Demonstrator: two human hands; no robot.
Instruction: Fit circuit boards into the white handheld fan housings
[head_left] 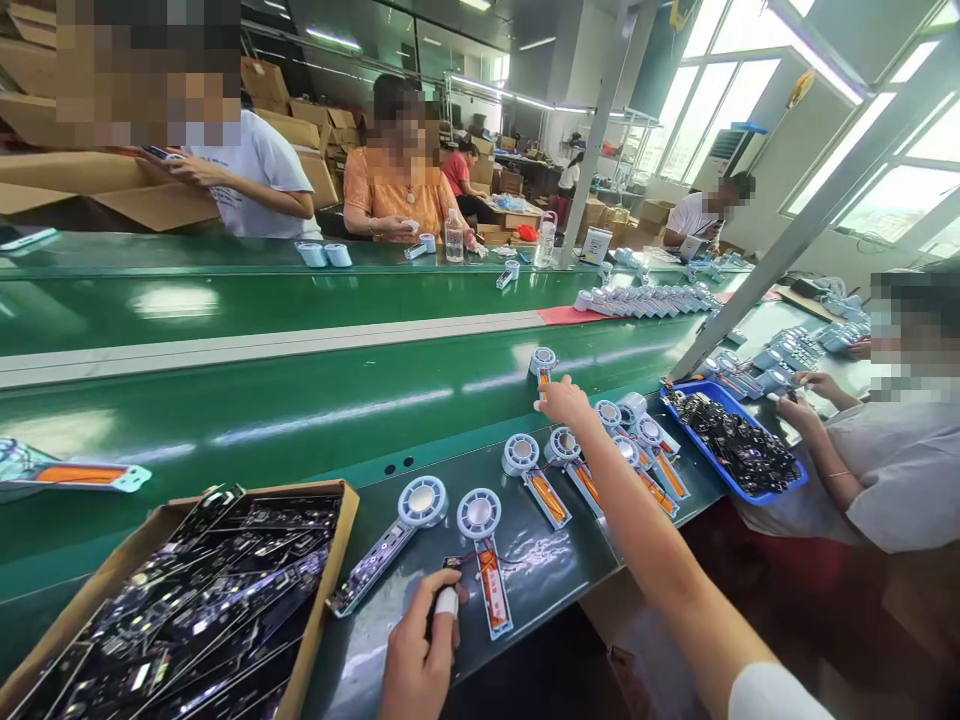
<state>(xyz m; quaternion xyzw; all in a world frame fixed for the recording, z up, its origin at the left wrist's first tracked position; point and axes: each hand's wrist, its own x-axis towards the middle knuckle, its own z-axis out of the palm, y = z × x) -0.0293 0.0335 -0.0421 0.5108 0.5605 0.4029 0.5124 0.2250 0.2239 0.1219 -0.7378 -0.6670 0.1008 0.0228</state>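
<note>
The left grip (424, 640) is nearest. Its fingers are pinched together on a small dark board (451, 563), and 1 finger wears a white cover (447, 601). Just past the left grip, a pale blue fan piece (478, 513) lies on the dark green worktop (442, 665). It has a round head and a long handle with an orange strip (493, 580) inside. Thin wires (471, 556) run between it and the left grip.

To the left of that grip is another fan piece (421, 501), tilted, with a board (379, 560) in its handle. Farther left sits a cardboard box (347, 525), full of long black boards (202, 600).

To the right of the left grip and farther out lies a bunch of fan pieces (520, 454), some under the right arm (645, 520). The right grip (564, 402) reaches out beyond them. Its fingers are at the handle of 1 fan piece (543, 358) on the long green strip (337, 400). I cannot tell if they squeeze it.

Right of the right grip is a blue tray (796, 482) of dark parts (735, 440), and a person in a pale top (892, 470) is next to it.

Past the right grip, a row of fan pieces (652, 300) lies by a red sheet (559, 315). Farthest off, beyond both grips, are more people, 1 in an orange top (424, 195), near a clear bottle (454, 240).
</note>
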